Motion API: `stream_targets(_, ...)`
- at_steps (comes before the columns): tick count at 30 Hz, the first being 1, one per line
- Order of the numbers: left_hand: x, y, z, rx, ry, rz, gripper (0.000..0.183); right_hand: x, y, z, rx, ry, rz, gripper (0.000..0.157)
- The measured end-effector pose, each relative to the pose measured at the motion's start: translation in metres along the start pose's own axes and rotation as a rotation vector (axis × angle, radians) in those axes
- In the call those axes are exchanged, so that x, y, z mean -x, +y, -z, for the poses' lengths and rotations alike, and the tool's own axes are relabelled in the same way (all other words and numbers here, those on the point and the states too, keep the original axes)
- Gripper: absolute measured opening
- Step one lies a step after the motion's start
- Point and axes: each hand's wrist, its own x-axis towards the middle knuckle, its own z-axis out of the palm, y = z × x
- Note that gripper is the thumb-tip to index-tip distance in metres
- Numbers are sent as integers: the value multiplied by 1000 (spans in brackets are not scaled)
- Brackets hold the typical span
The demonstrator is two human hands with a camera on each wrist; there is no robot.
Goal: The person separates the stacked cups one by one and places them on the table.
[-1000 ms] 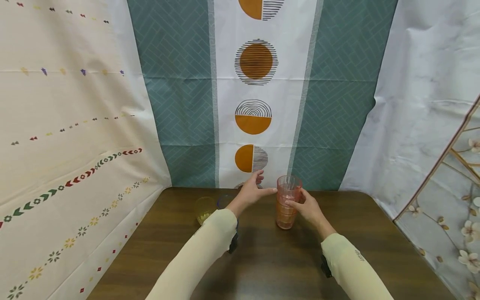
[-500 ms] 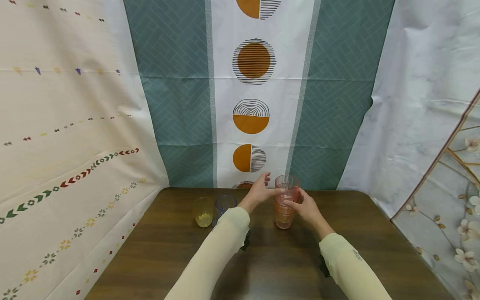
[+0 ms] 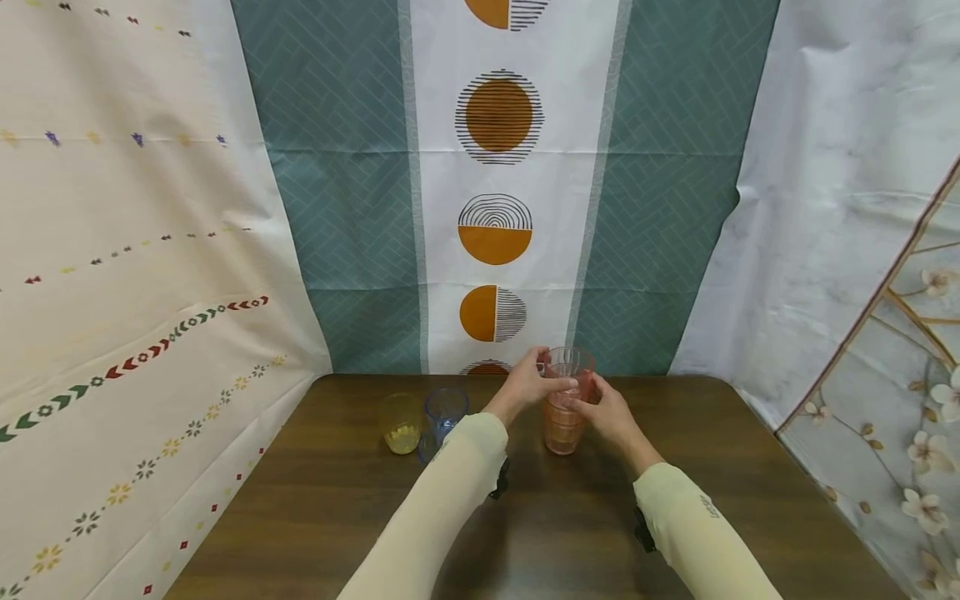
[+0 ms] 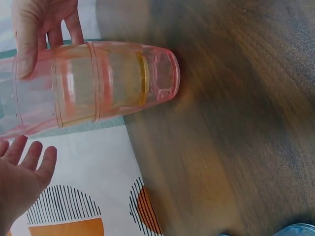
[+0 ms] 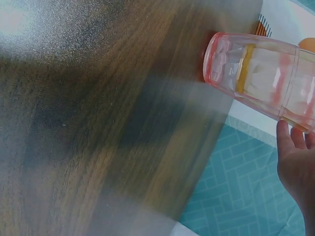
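Observation:
A tall stack of nested clear plastic tumblers (image 3: 562, 429), pink with yellow bands, stands upright on the wooden table in the head view. My right hand (image 3: 613, 414) grips it from the right, its thumb across the front. From the left, my left hand (image 3: 522, 389) takes the pink tumbler at the top of the stack, thumb over its front and fingers at the rim. In the left wrist view the lower fingers (image 4: 32, 155) of that hand are spread beside the tumbler's wall. The right wrist view shows my right fingertips (image 5: 284, 130) against the stack's side.
Left of the stack stand a yellow tumbler (image 3: 402, 429) and a blue tumbler (image 3: 446, 407), the blue one partly hidden by my left sleeve. Behind the dark wooden table (image 3: 315, 500) hangs a patterned curtain (image 3: 352, 250); cloth panels enclose both sides.
My left hand has moved right to the stack, its fingers coming to the top tumbler's rim. The blue and yellow tumblers show more fully. My right hand keeps its hold.

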Motion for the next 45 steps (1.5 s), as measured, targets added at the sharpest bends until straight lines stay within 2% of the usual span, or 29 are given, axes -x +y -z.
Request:
stream_targets(9,0,5,-4,-11,18,-4,84,-2,2,1,-11,-2,0,71)
stream_targets(28,1,8,-1,-22,9,15,81,-2,4,0,-4,18,17,71)
stream_targets(37,0,9,0,18,35,39,80,-1,4,-2,-35,3,-15,77)
stream_targets(45,1,18,2,85,51,-10,82,0,4,0,-21,4,-12,77)
